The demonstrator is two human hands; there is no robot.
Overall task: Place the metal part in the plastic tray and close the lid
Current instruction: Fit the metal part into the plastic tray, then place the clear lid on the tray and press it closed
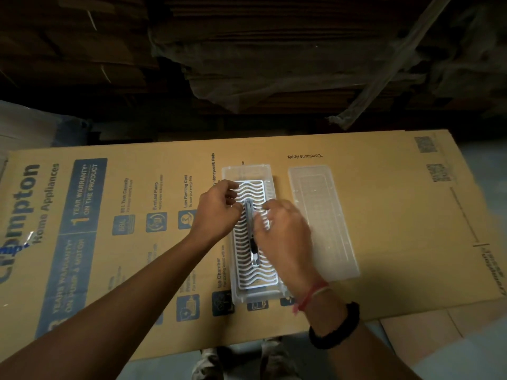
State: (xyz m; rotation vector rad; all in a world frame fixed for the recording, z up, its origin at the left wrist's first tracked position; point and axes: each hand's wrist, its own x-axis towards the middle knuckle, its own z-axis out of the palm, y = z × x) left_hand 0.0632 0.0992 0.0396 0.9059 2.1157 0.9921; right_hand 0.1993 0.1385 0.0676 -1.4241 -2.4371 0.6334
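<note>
Metal part [251, 229] lies lengthwise down the middle of the plastic tray [248, 171], sitting on the white wavy grid [253, 272] inside it. It's a slim shiny bar w/ a darker mid section, near end resting free on the grid. Right hand [282, 237] is over the part's right side, fingers curled down onto it around the upper half; blurred, so can't tell if it's a true grip or just fingertips pressing. Left hand [219, 212] sits at the tray's left edge, thumb & forefinger pinched in toward the far end of the part, other fingers loosely spread above the grid; contact w/ the part looks likely but can't confirm. Lid [323, 223], clear plastic, lies flat just right of the tray, apart from it, not on. Both rest on a big flattened cardboard box [384, 215] printed w/ blue appliance graphics. Right wrist has a red thread [312, 294] & a black band [337, 327]. Behind the box: dark stacks of cardboard [247, 50] under plastic wrap.
</note>
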